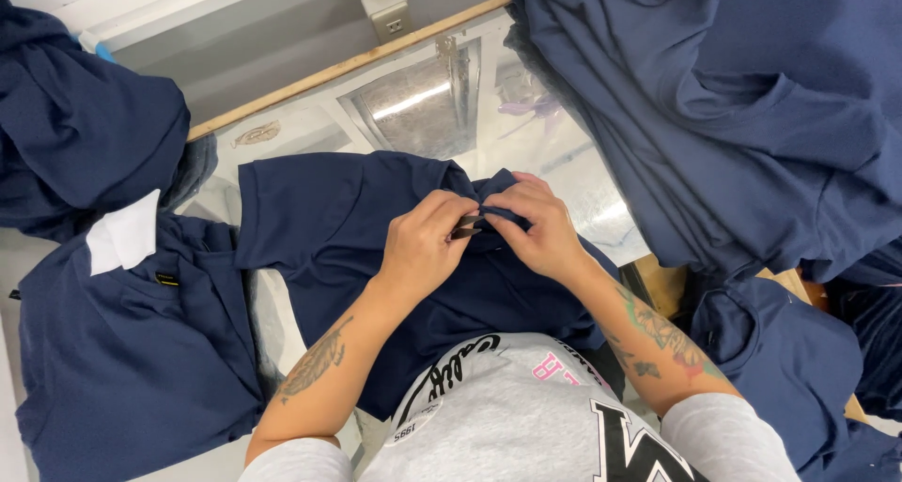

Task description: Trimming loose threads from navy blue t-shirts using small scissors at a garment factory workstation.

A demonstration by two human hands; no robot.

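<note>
Glossy worktable point(573, 177) — grey wall point(282, 31) behind

White tag point(123, 234), small black-yellow label point(167, 279), left shirt point(132, 350).

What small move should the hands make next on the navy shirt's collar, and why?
Probably keep both pinches and smooth the collar flat. The left hand and right hand meet at the bunched collar of the navy shirt, with a small dark label between the fingertips, and the fabric there looks puckered.

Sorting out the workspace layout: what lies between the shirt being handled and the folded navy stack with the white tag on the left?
In the head view, only a bare strip of shiny table separates the shirt from the stack.
</note>
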